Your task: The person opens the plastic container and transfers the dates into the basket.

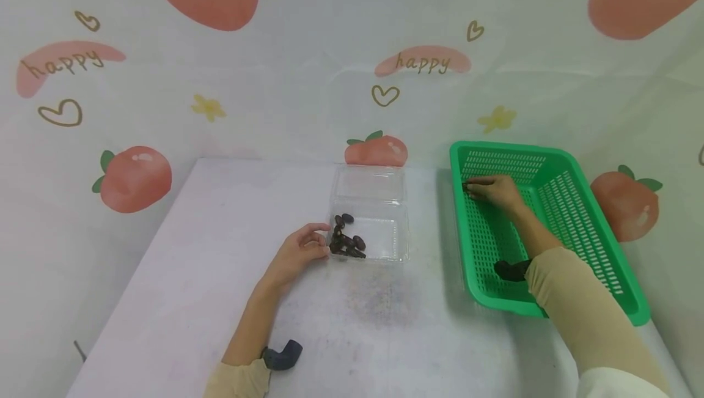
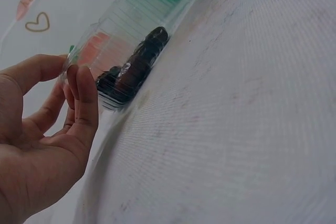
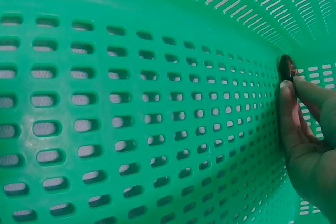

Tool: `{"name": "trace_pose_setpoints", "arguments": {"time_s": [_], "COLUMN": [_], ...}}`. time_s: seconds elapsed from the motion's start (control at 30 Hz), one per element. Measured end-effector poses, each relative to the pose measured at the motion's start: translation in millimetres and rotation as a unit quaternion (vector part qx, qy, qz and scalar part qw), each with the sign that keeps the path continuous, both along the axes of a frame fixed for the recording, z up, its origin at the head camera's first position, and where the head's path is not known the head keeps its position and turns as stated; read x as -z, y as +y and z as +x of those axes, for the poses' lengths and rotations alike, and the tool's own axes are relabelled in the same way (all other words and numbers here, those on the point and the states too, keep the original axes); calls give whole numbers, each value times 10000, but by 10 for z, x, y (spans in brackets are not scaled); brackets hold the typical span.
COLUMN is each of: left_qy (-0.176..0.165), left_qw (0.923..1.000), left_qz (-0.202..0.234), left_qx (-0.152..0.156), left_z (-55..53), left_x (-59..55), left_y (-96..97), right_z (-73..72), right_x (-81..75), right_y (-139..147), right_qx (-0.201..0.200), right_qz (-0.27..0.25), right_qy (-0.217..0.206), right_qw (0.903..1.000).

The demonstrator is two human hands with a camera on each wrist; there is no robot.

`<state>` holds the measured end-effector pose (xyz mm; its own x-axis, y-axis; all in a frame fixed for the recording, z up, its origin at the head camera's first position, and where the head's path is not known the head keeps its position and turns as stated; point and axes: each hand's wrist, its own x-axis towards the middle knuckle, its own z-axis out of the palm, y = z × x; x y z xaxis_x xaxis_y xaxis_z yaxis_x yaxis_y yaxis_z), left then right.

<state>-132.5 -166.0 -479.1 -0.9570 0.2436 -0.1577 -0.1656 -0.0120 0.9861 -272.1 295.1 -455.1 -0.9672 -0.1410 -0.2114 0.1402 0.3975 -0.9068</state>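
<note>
My right hand (image 1: 497, 193) reaches into the green basket (image 1: 459, 221), at its left wall near the far corner. Between thumb and fingertips it pinches a dark brown date (image 3: 286, 67), which shows best in the right wrist view. On the table, the clear plastic box (image 1: 379, 233) lies with its lid (image 1: 370, 184) folded back. Several dark dates (image 1: 359, 243) are heaped in the box's left part. At the left edge of this box, my left hand (image 1: 299, 254) pinches the rim between thumb and fingers; the left wrist view shows the hold close up.
The white table (image 1: 231, 233) runs to a wall cloth (image 1: 308, 80) printed with fruit and hearts. The basket's raised rim (image 1: 467, 282) stands to the right of the box. Each wrist wears a dark camera mount (image 1: 283, 355).
</note>
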Motion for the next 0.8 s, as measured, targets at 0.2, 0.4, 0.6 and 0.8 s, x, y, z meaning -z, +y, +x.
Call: {"name": "trace_pose_setpoints", "arguments": {"time_s": [0.2, 0.4, 0.6, 0.8], "left_qy": [-12, -27, -69, -106], "left_qw": [10000, 9999, 9999, 9998], "left_qz": [83, 103, 139, 131], "left_qx": [-19, 14, -50, -64], "left_z": [2, 10, 10, 22], "left_x": [-25, -52, -42, -33], "left_y": [4, 15, 14, 12], "right_z": [9, 19, 14, 47], "right_x": [-29, -111, -216, -340], "right_y": [-2, 13, -4, -50], "right_qx": [-39, -83, -68, -104], "right_qz": [19, 152, 406, 405], "right_qy": [0, 97, 332, 418], "right_qw": [10000, 9998, 9986, 9983]}}
